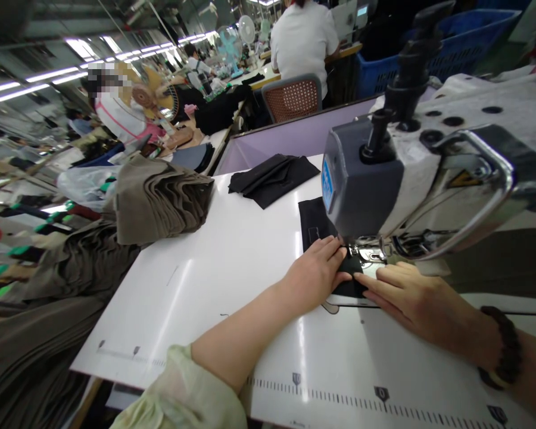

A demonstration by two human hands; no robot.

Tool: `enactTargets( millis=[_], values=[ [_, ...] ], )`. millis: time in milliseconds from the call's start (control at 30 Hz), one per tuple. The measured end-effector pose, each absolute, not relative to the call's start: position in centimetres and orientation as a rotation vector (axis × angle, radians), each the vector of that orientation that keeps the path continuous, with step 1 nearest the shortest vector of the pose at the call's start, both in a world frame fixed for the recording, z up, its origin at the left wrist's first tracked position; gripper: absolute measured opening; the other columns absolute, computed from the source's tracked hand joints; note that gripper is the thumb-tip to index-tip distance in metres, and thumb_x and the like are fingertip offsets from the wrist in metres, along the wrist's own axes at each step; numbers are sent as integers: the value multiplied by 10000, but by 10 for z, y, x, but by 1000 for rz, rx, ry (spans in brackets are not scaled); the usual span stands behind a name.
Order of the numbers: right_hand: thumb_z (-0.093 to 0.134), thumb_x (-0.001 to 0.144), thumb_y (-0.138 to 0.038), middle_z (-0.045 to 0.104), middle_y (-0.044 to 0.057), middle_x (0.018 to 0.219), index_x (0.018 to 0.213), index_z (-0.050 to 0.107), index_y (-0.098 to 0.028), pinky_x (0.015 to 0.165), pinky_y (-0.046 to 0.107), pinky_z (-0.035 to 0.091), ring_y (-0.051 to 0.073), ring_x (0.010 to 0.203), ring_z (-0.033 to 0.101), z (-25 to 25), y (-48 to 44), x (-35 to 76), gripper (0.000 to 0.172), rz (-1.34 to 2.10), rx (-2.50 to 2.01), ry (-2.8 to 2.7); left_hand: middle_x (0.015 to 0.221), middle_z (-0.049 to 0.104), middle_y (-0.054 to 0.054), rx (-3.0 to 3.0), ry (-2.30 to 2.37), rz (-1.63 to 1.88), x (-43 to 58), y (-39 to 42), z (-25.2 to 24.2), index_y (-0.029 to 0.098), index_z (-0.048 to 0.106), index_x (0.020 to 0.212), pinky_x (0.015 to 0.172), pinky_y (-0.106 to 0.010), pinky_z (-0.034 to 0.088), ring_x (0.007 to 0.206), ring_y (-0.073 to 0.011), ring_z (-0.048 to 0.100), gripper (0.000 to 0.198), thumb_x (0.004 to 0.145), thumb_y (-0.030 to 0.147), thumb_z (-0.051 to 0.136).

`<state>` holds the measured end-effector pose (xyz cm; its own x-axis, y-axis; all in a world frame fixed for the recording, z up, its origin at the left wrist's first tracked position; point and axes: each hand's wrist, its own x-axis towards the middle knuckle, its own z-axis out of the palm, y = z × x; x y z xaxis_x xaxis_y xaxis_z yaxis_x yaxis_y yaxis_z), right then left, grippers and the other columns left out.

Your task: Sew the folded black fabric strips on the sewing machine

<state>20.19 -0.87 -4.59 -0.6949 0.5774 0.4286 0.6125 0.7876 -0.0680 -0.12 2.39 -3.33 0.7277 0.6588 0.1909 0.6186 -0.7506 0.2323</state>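
A black fabric piece [312, 215] lies under the needle area of a sewing machine [361, 179], with a small stitched rectangle on it. My left hand [317, 265] rests flat on this piece, fingers stretched out beside the presser foot [352, 250] and thumb apart. At the near right edge of the same fabric is my right hand [411, 295], its index finger reaching to the edge and the other fingers curled; the fingertips appear to pinch the edge. The needle is hidden behind the machine head.
Another folded black fabric piece [272, 176] lies farther back on the white table [214, 262]. A stack of brown-grey fabric pieces [161, 199] stands at the left edge, with more cloth below. Behind are a purple panel [268, 140], a chair [292, 98], a blue crate [464, 44] and several people.
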Motion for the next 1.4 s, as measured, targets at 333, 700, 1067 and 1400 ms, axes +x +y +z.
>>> enactTargets(
  millis=[333,700,1067,1400],
  values=[
    [326,952,-286,557,27,685,980,606,-140,554,282,384,146,591,538,-47,-9,201,317,-118,-924,-2539,1205,534,-174,2777,1022,372,-2,27,-35,37,532,1097,1021,-379,394,1203,-270,443,360,891,328,486],
    [326,947,-250,555,29,674,975,611,-137,563,274,388,142,602,536,-45,-9,201,308,-106,-918,-2531,1194,545,-159,2785,996,386,-3,29,-35,43,511,1131,1005,-377,412,1186,-259,459,378,897,337,476],
    [323,955,-273,576,35,684,986,611,-120,564,274,394,137,607,550,-45,-8,201,328,-77,-913,-2528,1195,550,-153,2830,991,331,-4,29,-33,48,516,1144,993,-380,414,1178,-251,462,368,911,326,455],
    [329,959,-280,531,10,620,923,633,-132,533,264,364,112,544,508,-39,-12,204,340,-38,-819,-2560,1058,606,-89,2897,812,271,-5,10,-21,99,593,940,884,-299,475,1011,-188,556,205,922,187,408]
  ],
)
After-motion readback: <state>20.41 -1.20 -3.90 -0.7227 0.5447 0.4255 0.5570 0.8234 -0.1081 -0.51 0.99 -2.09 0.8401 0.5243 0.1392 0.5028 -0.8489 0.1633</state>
